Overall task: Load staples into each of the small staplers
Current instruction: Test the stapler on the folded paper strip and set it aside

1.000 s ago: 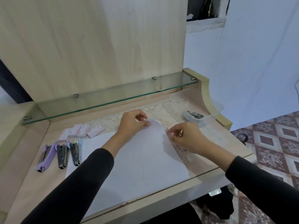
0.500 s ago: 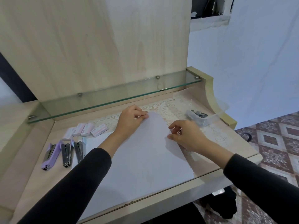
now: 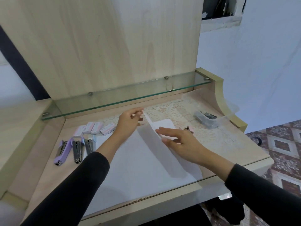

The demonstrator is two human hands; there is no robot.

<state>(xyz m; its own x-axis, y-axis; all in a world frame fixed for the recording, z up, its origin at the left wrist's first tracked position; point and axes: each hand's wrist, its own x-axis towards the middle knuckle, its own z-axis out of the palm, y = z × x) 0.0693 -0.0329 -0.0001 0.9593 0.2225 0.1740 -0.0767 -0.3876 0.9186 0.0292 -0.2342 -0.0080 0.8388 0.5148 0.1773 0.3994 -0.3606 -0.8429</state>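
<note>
Three small staplers lie open in a row at the desk's left: a purple stapler (image 3: 62, 151), a dark grey stapler (image 3: 77, 149) and a pale blue stapler (image 3: 89, 145). Several pink staple boxes (image 3: 92, 128) sit behind them. A pink stapler (image 3: 189, 128) peeks out just behind my right hand. My left hand (image 3: 130, 123) pinches the far edge of a white paper sheet (image 3: 156, 150) and holds it raised. My right hand (image 3: 179, 141) has straight fingers laid against that lifted sheet. More white paper (image 3: 130, 173) lies flat underneath.
A clear plastic bag (image 3: 206, 119) with grey metal pieces rests at the back right on a lace mat (image 3: 171, 110). A glass shelf (image 3: 114, 101) runs low over the desk's back. The desk's front edge (image 3: 146, 203) is near me.
My left hand has lifted the sheet's far edge off the desk. My right hand has opened its fingers and now lies against the raised sheet; the pink stapler shows beside it.
</note>
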